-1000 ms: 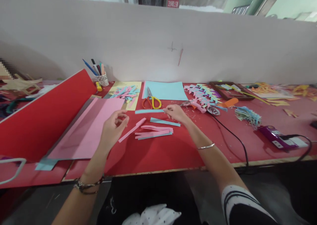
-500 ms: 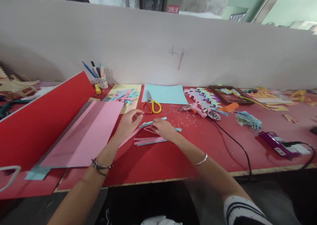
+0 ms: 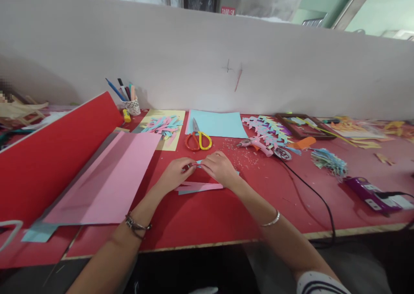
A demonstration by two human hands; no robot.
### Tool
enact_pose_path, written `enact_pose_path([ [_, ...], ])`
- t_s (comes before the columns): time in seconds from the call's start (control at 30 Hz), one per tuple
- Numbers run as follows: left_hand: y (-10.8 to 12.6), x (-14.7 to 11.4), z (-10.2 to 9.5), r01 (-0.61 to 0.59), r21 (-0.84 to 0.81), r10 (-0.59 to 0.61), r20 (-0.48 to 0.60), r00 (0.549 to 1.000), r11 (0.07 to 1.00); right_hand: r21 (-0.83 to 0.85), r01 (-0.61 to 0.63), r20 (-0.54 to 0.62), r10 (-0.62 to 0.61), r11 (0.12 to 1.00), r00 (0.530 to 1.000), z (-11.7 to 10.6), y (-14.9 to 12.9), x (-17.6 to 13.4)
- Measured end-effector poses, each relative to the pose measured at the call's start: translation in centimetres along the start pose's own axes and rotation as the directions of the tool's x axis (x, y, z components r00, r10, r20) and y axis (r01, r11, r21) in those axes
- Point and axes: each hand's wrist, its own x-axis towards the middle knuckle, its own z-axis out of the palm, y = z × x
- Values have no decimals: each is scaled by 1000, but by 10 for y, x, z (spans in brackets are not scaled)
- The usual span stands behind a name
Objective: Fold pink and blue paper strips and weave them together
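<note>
My left hand (image 3: pixel 177 172) and my right hand (image 3: pixel 220 169) meet fingertip to fingertip over the red table. Between them is a pink paper strip (image 3: pixel 196 165), pinched at both sides and mostly hidden by the fingers. A bit of blue paper shows behind the fingertips. Just below my hands, loose pink and blue paper strips (image 3: pixel 200 187) lie flat on the table. Beyond them rest scissors (image 3: pixel 198 139) with one red and one yellow handle, their tips on a light blue sheet (image 3: pixel 223 123).
Left are a large pink sheet (image 3: pixel 106 177), a red board (image 3: pixel 58 156) and a pen cup (image 3: pixel 132 106). Cut paper scraps (image 3: pixel 163 125) lie on yellow paper. On the right are a corded pink glue gun (image 3: pixel 258 145), folded paper chains (image 3: pixel 267 128) and a purple device (image 3: pixel 371 193).
My left hand has moved right and down to meet my right hand. Both now pinch the pink strip, which trailed loosely to the left before.
</note>
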Motion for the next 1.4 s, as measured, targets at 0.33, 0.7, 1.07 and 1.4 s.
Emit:
enact_pose_path([
  [0.33, 4, -2, -4, 156, -211, -187, -136, 973, 965, 8, -99, -153, 99, 995, 983, 1, -6, 1],
  [0.7, -24, 5, -20, 197, -839, -661, -233, 714, 508, 211, -371, 125, 351, 905, 928, 0, 0, -1],
  [1.07, -16, 1, -10, 202, -797, -524, -162, 836, 569, 117, -510, 353, 444, 852, 823, 0, 4, -1],
  [1.4, -15, -2, -10, 239, -587, -446, -236, 863, 773, 204, -498, 216, 458, 843, 862, 3, 30, -11],
])
